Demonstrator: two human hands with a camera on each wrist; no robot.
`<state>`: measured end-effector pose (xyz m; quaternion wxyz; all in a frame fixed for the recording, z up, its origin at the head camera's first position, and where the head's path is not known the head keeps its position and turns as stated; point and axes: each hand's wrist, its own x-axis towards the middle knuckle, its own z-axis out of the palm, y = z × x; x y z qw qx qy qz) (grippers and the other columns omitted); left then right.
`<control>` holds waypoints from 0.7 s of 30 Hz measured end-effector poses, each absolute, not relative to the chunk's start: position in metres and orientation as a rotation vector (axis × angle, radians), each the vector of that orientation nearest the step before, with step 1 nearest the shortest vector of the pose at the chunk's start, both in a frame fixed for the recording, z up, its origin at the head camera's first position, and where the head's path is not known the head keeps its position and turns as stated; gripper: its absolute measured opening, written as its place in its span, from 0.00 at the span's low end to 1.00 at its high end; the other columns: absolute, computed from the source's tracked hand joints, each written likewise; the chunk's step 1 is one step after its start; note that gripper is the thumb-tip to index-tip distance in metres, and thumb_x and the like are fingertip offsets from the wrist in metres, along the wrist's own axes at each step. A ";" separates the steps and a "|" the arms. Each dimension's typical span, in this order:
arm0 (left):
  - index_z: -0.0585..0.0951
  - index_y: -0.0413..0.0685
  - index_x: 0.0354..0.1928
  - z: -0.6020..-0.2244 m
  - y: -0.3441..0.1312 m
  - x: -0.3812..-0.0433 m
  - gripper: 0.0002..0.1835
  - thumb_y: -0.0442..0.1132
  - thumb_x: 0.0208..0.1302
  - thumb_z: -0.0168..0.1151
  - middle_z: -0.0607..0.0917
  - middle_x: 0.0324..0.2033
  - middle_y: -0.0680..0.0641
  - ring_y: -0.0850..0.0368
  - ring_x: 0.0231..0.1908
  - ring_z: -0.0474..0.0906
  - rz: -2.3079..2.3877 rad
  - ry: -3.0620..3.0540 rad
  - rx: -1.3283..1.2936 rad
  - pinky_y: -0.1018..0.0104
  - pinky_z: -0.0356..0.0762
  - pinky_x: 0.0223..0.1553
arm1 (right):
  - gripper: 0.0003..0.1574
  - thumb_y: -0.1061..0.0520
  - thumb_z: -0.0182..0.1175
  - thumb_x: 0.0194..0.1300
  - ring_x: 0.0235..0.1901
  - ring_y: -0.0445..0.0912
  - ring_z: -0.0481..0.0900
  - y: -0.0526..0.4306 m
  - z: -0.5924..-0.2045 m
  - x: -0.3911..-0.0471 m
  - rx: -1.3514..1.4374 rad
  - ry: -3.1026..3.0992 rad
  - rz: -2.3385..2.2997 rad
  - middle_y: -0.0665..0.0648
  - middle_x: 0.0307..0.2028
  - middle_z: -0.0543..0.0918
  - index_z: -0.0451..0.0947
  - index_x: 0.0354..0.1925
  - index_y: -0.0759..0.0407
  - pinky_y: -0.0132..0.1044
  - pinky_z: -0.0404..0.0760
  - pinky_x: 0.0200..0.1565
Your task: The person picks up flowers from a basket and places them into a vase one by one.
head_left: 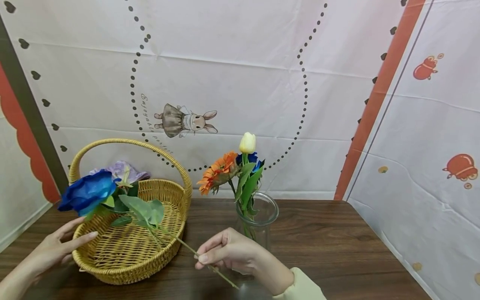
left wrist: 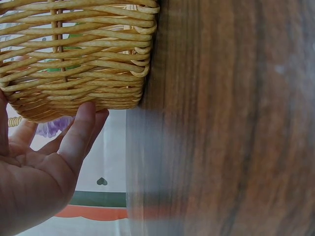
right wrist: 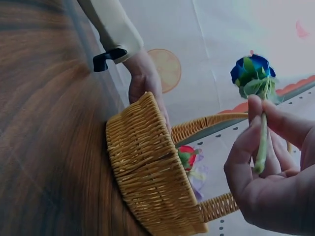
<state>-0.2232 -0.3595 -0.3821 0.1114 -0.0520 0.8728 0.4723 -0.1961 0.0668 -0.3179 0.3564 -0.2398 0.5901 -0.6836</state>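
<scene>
My right hand (head_left: 241,252) pinches the lower stem of a blue artificial rose (head_left: 89,192) between thumb and fingers. The leafy stem slants across the wicker basket (head_left: 129,273), and the bloom hangs over its left rim. My left hand (head_left: 46,254) holds that left rim, thumb over the top and the other fingers along the outer wall. Inside the basket, a purple flower (head_left: 129,171) lies at the back. A red flower (right wrist: 191,158) shows past the rim in the right wrist view.
Right of the basket stands a clear glass vase (head_left: 276,212). It holds an orange flower (head_left: 221,170), a pale yellow tulip (head_left: 247,143) and something blue among green leaves. The basket's tall arched handle (head_left: 131,142) rises over it. A printed cloth (head_left: 240,91) hangs behind the wooden table (head_left: 330,250).
</scene>
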 end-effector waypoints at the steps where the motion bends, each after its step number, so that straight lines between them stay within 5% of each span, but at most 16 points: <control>1: 0.31 0.39 0.68 -0.382 -0.360 -0.223 0.49 0.58 0.65 0.47 0.42 0.61 0.18 0.46 0.46 0.75 1.380 2.569 -0.150 0.57 0.77 0.39 | 0.16 0.71 0.55 0.57 0.24 0.34 0.78 0.071 -0.318 -0.195 -0.631 1.485 -1.755 0.49 0.24 0.83 0.72 0.42 0.84 0.23 0.72 0.26; 4: 0.36 0.57 0.71 -0.384 -0.358 -0.219 0.42 0.57 0.66 0.48 0.54 0.60 0.23 0.55 0.33 0.77 1.404 2.598 -0.126 0.61 0.76 0.33 | 0.07 0.70 0.55 0.58 0.26 0.35 0.79 0.081 -0.317 -0.194 -0.651 1.388 -1.727 0.49 0.26 0.84 0.78 0.35 0.69 0.24 0.75 0.28; 8: 0.46 0.80 0.65 -0.385 -0.354 -0.215 0.32 0.56 0.66 0.49 0.70 0.43 0.42 0.64 0.18 0.65 1.456 2.608 -0.108 0.64 0.71 0.23 | 0.09 0.70 0.58 0.56 0.27 0.36 0.80 0.092 -0.314 -0.192 -0.678 1.324 -1.715 0.49 0.28 0.85 0.79 0.32 0.57 0.25 0.76 0.31; 14: 0.45 0.82 0.64 -0.385 -0.353 -0.214 0.31 0.56 0.66 0.48 0.70 0.36 0.45 0.64 0.16 0.62 1.445 2.608 -0.106 0.65 0.69 0.21 | 0.08 0.67 0.63 0.53 0.28 0.38 0.81 0.106 -0.308 -0.189 -0.807 1.318 -1.769 0.51 0.29 0.85 0.79 0.34 0.59 0.28 0.77 0.30; 17: 0.46 0.82 0.64 -0.385 -0.353 -0.214 0.30 0.55 0.66 0.48 0.69 0.39 0.45 0.65 0.16 0.62 1.453 2.619 -0.091 0.65 0.69 0.21 | 0.15 0.68 0.64 0.53 0.30 0.38 0.82 0.112 -0.304 -0.190 -0.881 1.305 -1.783 0.52 0.30 0.85 0.78 0.42 0.71 0.29 0.78 0.30; 21: 0.48 0.84 0.62 -0.386 -0.353 -0.214 0.28 0.54 0.67 0.49 0.69 0.35 0.50 0.65 0.15 0.61 1.465 2.623 -0.083 0.65 0.69 0.20 | 0.30 0.68 0.63 0.53 0.30 0.38 0.82 0.120 -0.299 -0.192 -0.950 1.334 -1.785 0.52 0.30 0.85 0.64 0.48 0.88 0.29 0.79 0.31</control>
